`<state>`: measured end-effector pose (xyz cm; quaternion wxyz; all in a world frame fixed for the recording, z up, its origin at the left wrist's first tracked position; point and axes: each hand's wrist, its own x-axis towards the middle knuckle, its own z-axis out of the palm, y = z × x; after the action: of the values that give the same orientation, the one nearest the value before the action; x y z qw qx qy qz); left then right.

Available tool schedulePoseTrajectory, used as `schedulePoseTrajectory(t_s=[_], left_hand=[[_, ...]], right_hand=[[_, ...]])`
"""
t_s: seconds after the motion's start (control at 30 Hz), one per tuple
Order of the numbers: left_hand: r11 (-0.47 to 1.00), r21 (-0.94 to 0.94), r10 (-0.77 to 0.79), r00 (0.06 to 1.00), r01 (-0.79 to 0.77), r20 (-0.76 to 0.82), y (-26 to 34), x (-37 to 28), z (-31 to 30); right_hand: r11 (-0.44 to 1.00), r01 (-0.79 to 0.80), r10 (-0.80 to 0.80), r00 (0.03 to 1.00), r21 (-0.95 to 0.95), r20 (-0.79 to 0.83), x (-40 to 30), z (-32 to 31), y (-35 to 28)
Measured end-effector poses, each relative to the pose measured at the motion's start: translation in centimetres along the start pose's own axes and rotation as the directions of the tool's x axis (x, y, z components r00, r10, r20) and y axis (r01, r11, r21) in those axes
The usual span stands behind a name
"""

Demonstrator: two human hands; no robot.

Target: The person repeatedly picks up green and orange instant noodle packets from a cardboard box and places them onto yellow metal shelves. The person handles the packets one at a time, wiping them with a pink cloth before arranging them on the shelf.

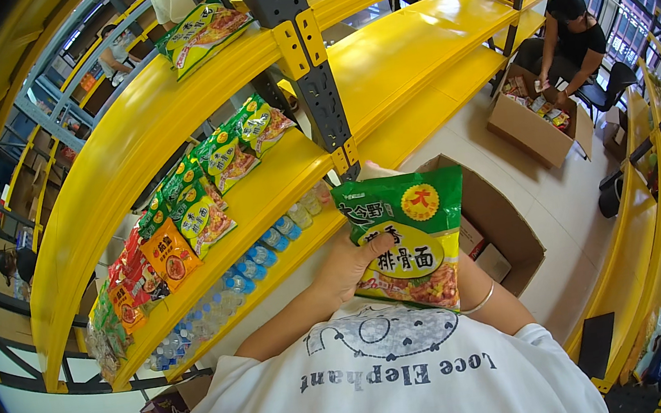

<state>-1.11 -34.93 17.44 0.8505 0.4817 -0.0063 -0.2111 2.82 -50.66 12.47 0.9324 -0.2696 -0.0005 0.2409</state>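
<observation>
My left hand point(344, 267) grips a green-and-yellow instant noodle packet point(410, 227) by its left side, with the thumb on the front. The packet is upright before my chest, its printed face towards me. My right forearm point(476, 284), with a bangle at the wrist, goes up behind the packet. The packet hides most of my right hand, so its hold cannot be made out. To the left, similar green packets point(202, 216) stand in a row on a yellow metal shelf point(276, 167). Orange packets point(169, 257) and red packets point(134, 268) stand farther along it.
An open cardboard box point(519, 233) with smaller boxes inside is on the floor behind the packet. Bottles point(240, 279) line the lower shelf. A dark upright post point(315, 84) divides the shelving. At right a seated person point(576, 40) reaches into a carton point(526, 133) of packets.
</observation>
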Motion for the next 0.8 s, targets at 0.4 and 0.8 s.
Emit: schedulePoseTrajectory(t_s=[0.4,0.8], left_hand=[[0.954,-0.122,0.252,0.954,-0.272,-0.161,0.1,-1.6,-0.7],[0.933,0.079,0.358,0.891,-0.351,-0.279,-1.1,-1.5,-0.8]], right_hand=[[0.973,0.086,-0.127,0.974,0.212,0.188,-4.3,5.3,-1.9],[0.968,-0.249,0.248,0.968,-0.017,-0.033,-2.6,2.9,1.7]])
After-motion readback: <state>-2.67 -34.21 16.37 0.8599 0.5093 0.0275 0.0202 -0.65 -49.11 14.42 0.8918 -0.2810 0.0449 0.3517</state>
